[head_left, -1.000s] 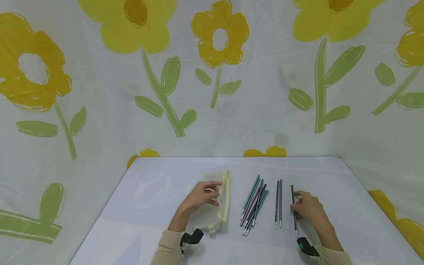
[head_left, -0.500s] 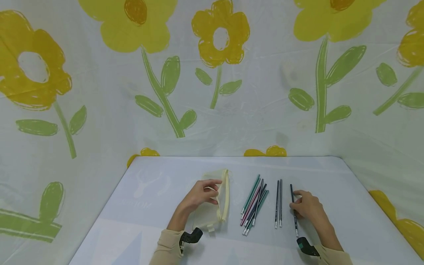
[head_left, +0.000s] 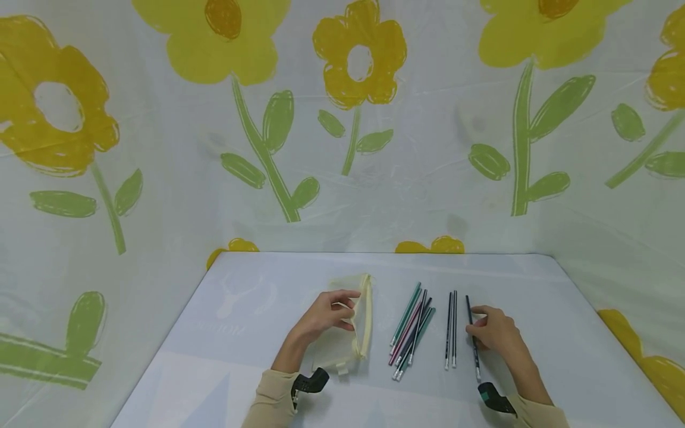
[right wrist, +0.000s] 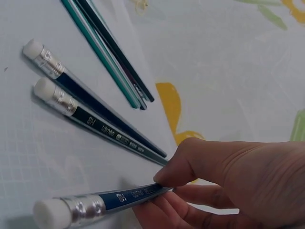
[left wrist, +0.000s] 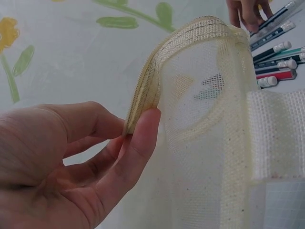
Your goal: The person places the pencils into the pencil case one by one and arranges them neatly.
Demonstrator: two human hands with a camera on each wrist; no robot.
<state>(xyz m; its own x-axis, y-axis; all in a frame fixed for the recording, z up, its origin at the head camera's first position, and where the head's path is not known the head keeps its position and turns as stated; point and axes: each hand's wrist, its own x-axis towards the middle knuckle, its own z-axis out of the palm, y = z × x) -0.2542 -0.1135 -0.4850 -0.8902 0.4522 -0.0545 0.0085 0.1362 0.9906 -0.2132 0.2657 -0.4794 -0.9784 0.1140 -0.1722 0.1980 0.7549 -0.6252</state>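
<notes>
1. Pencil (right wrist: 119, 201), slim, dark blue, eraser-tipped: beside two loose dark pencils (right wrist: 97, 121), pinched near mid-shaft by right hand (head_left: 497, 330). Should be light, stiff, a bit slick; mid-shaft grip looks balanced.
2. Pale-yellow mesh pouch (left wrist: 205, 157): left of mixed pencil pile (head_left: 412, 333). Left hand (head_left: 323, 315) pinches zipper edge (left wrist: 145, 90). Probably floppy; stiffer zip edge is best hold.
3. Hands well apart.

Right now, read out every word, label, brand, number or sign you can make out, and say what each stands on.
"HB": on the dark pencil held by the right hand.
"HB": on the loose pencil nearest it.
Further lettering on both: too small and blurred to read surely.
Other pencils: nothing legible.
Table: faint lettering, too pale to read.
</notes>
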